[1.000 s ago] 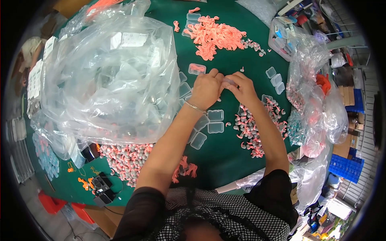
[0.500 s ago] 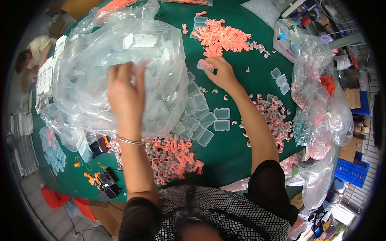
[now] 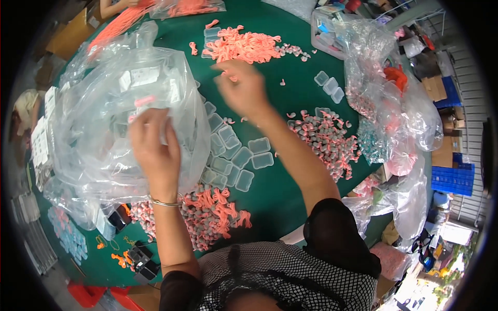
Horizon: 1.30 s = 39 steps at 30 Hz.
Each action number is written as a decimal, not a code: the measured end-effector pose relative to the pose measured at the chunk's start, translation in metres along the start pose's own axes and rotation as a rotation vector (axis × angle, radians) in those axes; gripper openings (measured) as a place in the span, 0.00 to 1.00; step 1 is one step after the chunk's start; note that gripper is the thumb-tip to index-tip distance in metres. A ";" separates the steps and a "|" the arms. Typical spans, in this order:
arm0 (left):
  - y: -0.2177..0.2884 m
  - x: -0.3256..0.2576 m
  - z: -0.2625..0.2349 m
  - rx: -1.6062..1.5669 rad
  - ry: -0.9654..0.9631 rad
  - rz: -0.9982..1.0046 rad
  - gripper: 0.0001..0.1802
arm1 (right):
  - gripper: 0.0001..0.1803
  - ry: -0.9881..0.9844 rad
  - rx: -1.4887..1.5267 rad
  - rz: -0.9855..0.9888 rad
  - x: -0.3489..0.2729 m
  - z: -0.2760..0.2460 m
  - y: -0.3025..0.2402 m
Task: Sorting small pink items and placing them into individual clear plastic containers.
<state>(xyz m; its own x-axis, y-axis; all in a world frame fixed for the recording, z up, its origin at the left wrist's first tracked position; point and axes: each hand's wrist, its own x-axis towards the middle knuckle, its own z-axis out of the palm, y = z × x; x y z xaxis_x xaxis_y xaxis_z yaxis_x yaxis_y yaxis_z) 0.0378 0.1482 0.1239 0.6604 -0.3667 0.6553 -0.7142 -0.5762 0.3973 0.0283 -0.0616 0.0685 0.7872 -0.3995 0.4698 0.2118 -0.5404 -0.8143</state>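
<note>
Left hand (image 3: 153,150) lay flat, fingers spread, on the big clear bag (image 3: 111,111) at left, while the blurred right hand (image 3: 243,90), grip unclear, hovered just short of the pink cord pile (image 3: 244,45) lying straight ahead, nearer it.

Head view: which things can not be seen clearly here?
- Right hand: blurred by motion, so any small piece in its fingers is unreadable.
- Left hand: fingertips merge with the clear plastic bag; grip unclear.
- Bag contents: hidden by glare and folds.
- Pink pieces: too small to identify.
</note>
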 end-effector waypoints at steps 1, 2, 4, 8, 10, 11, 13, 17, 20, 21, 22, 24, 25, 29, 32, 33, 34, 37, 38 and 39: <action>0.011 -0.003 0.009 -0.112 -0.105 -0.028 0.13 | 0.13 0.216 -0.263 -0.177 0.003 -0.032 0.042; 0.020 -0.008 0.019 -0.219 -0.210 -0.058 0.13 | 0.13 0.258 -0.543 -0.118 0.002 -0.075 0.079; 0.040 -0.015 0.038 -0.158 -0.319 0.053 0.16 | 0.19 0.256 -0.974 -0.083 -0.015 -0.161 0.146; 0.068 -0.022 0.044 -0.099 -0.443 0.064 0.12 | 0.33 -0.125 -1.329 0.546 -0.025 -0.228 0.181; 0.078 -0.028 0.053 -0.043 -0.541 0.096 0.14 | 0.32 -0.247 -1.329 0.570 -0.014 -0.232 0.177; 0.080 -0.033 0.061 -0.030 -0.548 0.090 0.14 | 0.32 -0.257 -1.316 0.570 -0.010 -0.227 0.172; 0.079 -0.046 0.082 -0.008 -0.531 0.062 0.09 | 0.30 -0.328 -1.360 0.458 -0.004 -0.217 0.152; 0.070 -0.059 0.128 -0.094 -0.469 -0.108 0.10 | 0.27 -0.174 -1.133 0.299 -0.017 -0.206 0.162; 0.057 -0.059 0.150 -0.099 -0.450 -0.211 0.12 | 0.23 -0.066 -1.006 0.171 -0.026 -0.199 0.167; 0.053 -0.057 0.156 -0.083 -0.445 -0.175 0.11 | 0.21 -0.057 -0.960 0.217 -0.027 -0.199 0.169; 0.047 -0.057 0.160 -0.065 -0.439 -0.140 0.11 | 0.19 -0.048 -0.913 0.261 -0.028 -0.199 0.170; 0.041 -0.055 0.167 -0.021 -0.483 -0.113 0.09 | 0.18 -0.003 -0.864 0.257 -0.026 -0.203 0.172; 0.040 -0.054 0.168 0.022 -0.529 -0.089 0.08 | 0.16 0.039 -0.817 0.254 -0.026 -0.207 0.174; 0.041 -0.055 0.171 0.067 -0.469 -0.014 0.06 | 0.13 0.140 -1.010 0.126 -0.023 -0.219 0.175; 0.040 -0.056 0.174 0.041 -0.463 0.004 0.06 | 0.11 0.258 -0.733 0.026 -0.017 -0.229 0.172; 0.041 -0.054 0.173 0.038 -0.488 -0.002 0.07 | 0.10 0.363 -0.703 -0.042 -0.015 -0.227 0.167; 0.042 -0.052 0.172 0.035 -0.512 -0.007 0.07 | 0.09 0.468 -0.671 -0.109 -0.014 -0.224 0.162; 0.043 -0.048 0.172 -0.016 -0.473 0.032 0.10 | 0.07 0.490 -0.624 -0.092 -0.010 -0.212 0.148; 0.041 -0.049 0.173 -0.016 -0.474 0.032 0.10 | 0.07 0.491 -0.625 -0.092 -0.011 -0.207 0.148; 0.039 -0.051 0.176 -0.041 -0.520 0.062 0.11 | 0.07 0.447 -0.547 -0.035 -0.013 -0.201 0.149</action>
<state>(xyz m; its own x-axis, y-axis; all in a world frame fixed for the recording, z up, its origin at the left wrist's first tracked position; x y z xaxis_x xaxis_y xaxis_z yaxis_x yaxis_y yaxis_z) 0.0170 0.0162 -0.0070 0.6366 -0.7197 0.2772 -0.7576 -0.5162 0.3996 -0.0665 -0.2856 0.0101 0.4469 -0.5778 0.6829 -0.1810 -0.8060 -0.5635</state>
